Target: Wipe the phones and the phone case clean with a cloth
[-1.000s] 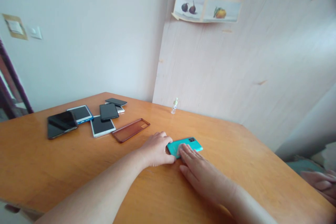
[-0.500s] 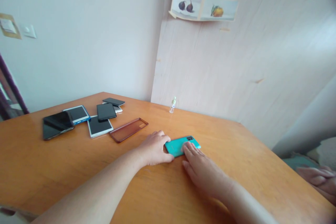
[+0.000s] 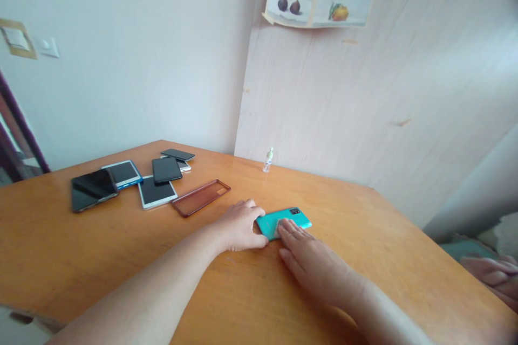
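Observation:
A turquoise phone lies back up on the wooden table, its black camera block at the far right corner. My left hand grips the phone's left end, thumb on the near edge and fingers on the far one. With fingers nearly flat, my right hand presses a small whitish wipe onto the phone's back, left of the camera. Most of the wipe is hidden under the fingertips. Beyond my left hand lies a reddish-brown see-through phone case.
Several phones and tablets lie at the left, among them a black tablet, a white-framed one and a black phone. A small clear spray bottle stands near the table's back edge. Crumpled cloth shows at the right.
My right hand has slid the wipe a little to the left along the phone's back. My left hand keeps its grip. The view has shifted slightly.

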The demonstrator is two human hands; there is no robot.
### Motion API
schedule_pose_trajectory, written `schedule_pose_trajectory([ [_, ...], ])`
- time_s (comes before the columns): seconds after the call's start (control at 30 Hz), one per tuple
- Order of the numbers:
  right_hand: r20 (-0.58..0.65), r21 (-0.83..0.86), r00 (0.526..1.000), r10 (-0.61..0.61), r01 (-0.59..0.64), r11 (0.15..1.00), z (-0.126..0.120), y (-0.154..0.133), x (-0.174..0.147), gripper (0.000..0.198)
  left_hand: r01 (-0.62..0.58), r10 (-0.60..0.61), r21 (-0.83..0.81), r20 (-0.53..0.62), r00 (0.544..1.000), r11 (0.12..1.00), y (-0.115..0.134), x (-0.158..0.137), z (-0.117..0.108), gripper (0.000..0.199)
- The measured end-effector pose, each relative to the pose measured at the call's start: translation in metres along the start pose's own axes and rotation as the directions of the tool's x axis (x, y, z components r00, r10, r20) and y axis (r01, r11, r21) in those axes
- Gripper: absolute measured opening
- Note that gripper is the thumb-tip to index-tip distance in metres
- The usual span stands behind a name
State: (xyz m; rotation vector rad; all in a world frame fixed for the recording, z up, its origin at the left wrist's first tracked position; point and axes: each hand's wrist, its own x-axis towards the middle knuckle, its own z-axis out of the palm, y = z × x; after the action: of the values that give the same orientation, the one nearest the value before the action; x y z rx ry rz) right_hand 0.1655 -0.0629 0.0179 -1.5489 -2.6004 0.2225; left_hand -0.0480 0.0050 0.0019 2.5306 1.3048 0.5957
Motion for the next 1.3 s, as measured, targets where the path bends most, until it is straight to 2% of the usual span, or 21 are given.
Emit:
schedule_pose_trajectory([
  [0.07, 0.038, 0.069, 0.991, -0.130, 0.127, 0.990, -0.003, -0.014, -0.005, 0.056, 0.000, 0.000, 0.000, 0.000, 1.000, 1.000, -0.001, 0.000, 0.001, 0.038],
  [0.13, 0.037, 0.096, 0.988, -0.151, 0.147, 0.984, -0.004, -0.014, -0.006, 0.055, 0.001, -0.001, 0.000, 0.003, 1.000, 1.000, -0.002, 0.000, 0.002, 0.037],
  [0.23, -0.036, 0.018, 0.999, 0.031, -0.030, 0.999, -0.001, 0.012, 0.001, 0.050, 0.006, -0.006, 0.008, 0.010, 1.000, 1.000, -0.001, 0.000, 0.001, 0.041],
  [0.3, -0.087, -0.057, 0.982, 0.168, -0.173, 0.983, 0.002, 0.030, 0.007, 0.046, 0.010, -0.010, 0.014, 0.016, 1.000, 1.000, 0.000, -0.001, 0.000, 0.045],
  [0.37, -0.102, -0.095, 0.972, 0.211, -0.221, 0.971, 0.004, 0.036, 0.010, 0.045, 0.017, -0.017, 0.016, 0.017, 1.000, 1.000, 0.001, -0.001, 0.000, 0.048],
  [0.43, -0.083, -0.075, 0.987, 0.140, -0.146, 0.986, 0.004, 0.027, 0.009, 0.048, 0.018, -0.018, 0.016, 0.014, 1.000, 1.000, 0.002, -0.001, -0.001, 0.049],
  [0.5, -0.034, -0.001, 0.999, -0.009, 0.009, 1.000, 0.002, 0.010, 0.005, 0.052, 0.017, -0.017, 0.017, 0.002, 1.000, 1.000, 0.002, -0.002, 0.000, 0.047],
  [0.57, 0.011, 0.081, 0.991, -0.131, 0.130, 0.988, 0.001, -0.002, 0.002, 0.055, 0.021, -0.021, 0.020, -0.008, 1.000, 1.000, 0.002, -0.002, 0.001, 0.042],
  [0.6, 0.021, 0.102, 0.988, -0.151, 0.149, 0.984, 0.001, -0.002, 0.003, 0.055, 0.024, -0.023, 0.021, -0.010, 1.000, 0.999, 0.001, -0.001, 0.001, 0.042],
  [0.67, -0.001, 0.082, 0.996, -0.092, 0.092, 0.992, 0.003, 0.009, 0.007, 0.056, 0.027, -0.027, 0.022, -0.006, 1.000, 0.999, 0.001, -0.001, 0.001, 0.043],
  [0.8, -0.106, -0.009, 0.981, 0.164, -0.166, 0.986, 0.013, 0.054, 0.021, 0.054, 0.025, -0.025, 0.015, 0.003, 1.000, 1.000, 0.003, -0.001, -0.001, 0.049],
  [0.87, -0.132, -0.024, 0.971, 0.200, -0.205, 0.979, 0.017, 0.061, 0.024, 0.054, 0.027, -0.027, 0.012, 0.002, 1.000, 1.000, 0.004, -0.002, -0.001, 0.048],
  [0.93, -0.134, -0.024, 0.982, 0.134, -0.138, 0.990, 0.017, 0.051, 0.022, 0.056, 0.027, -0.027, 0.013, 0.001, 1.000, 1.000, 0.005, -0.002, -0.002, 0.047],
  [1.07, -0.070, 0.058, 0.989, -0.132, 0.136, 0.989, 0.010, 0.012, 0.014, 0.055, 0.026, -0.026, 0.025, -0.004, 1.000, 0.999, 0.006, -0.002, -0.001, 0.044],
  [1.13, -0.053, 0.079, 0.986, -0.160, 0.164, 0.983, 0.009, 0.009, 0.014, 0.053, 0.032, -0.032, 0.028, -0.013, 0.999, 0.999, 0.006, -0.002, 0.000, 0.044],
  [1.17, -0.059, 0.069, 0.991, -0.123, 0.127, 0.989, 0.009, 0.015, 0.016, 0.053, 0.035, -0.035, 0.027, -0.015, 0.999, 0.999, 0.006, -0.002, 0.000, 0.044],
  [1.23, -0.099, 0.024, 0.995, 0.023, -0.021, 0.999, 0.012, 0.034, 0.022, 0.052, 0.041, -0.041, 0.022, -0.011, 0.999, 0.999, 0.007, -0.001, 0.001, 0.046],
  [1.3, -0.133, 0.001, 0.977, 0.168, -0.169, 0.986, 0.016, 0.056, 0.028, 0.052, 0.045, -0.045, 0.018, -0.007, 0.999, 0.999, 0.007, -0.001, 0.000, 0.047],
])
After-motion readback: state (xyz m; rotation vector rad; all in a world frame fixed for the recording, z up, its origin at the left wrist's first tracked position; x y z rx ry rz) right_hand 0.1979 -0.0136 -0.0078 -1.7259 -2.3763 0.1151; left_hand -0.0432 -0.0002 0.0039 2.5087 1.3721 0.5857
